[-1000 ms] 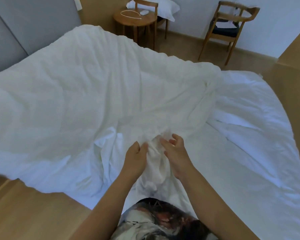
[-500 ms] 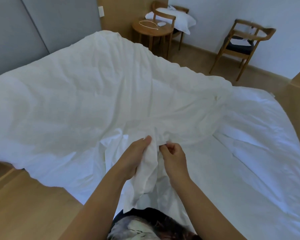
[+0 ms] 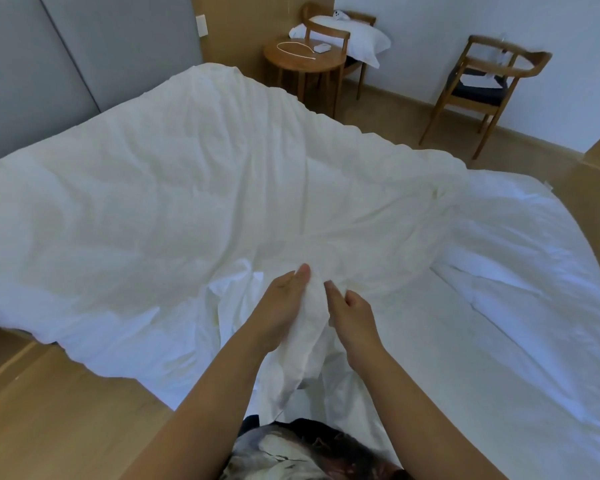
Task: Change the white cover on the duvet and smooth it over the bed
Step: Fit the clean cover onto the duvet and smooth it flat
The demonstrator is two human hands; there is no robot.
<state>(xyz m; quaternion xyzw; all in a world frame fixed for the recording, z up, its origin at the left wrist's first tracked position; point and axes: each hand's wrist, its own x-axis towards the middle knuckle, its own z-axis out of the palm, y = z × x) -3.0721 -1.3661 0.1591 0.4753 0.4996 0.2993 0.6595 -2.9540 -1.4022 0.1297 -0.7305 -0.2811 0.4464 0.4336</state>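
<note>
Holding a soft bunched corner (image 3: 307, 327) at the near edge of the bed (image 3: 534, 358), left hand (image 3: 281, 306) wrapped round it, right hand (image 3: 354, 313) pinching it, crinkly white duvet (image 3: 187, 202) spread across, wooden chair (image 3: 482, 81), round table (image 3: 303, 60) beyond.

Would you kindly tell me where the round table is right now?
Head view, upper centre: the round table stands past the far corner of the duvet, in front of the chair holding a pillow.

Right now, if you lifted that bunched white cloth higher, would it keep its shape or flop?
Probably floppy: the bunched cloth sags in soft folds below the left hand. Likely light for its size, as a loose grip seems to hold it. Pulling may drag the creased duvet along, since they look joined.
</note>
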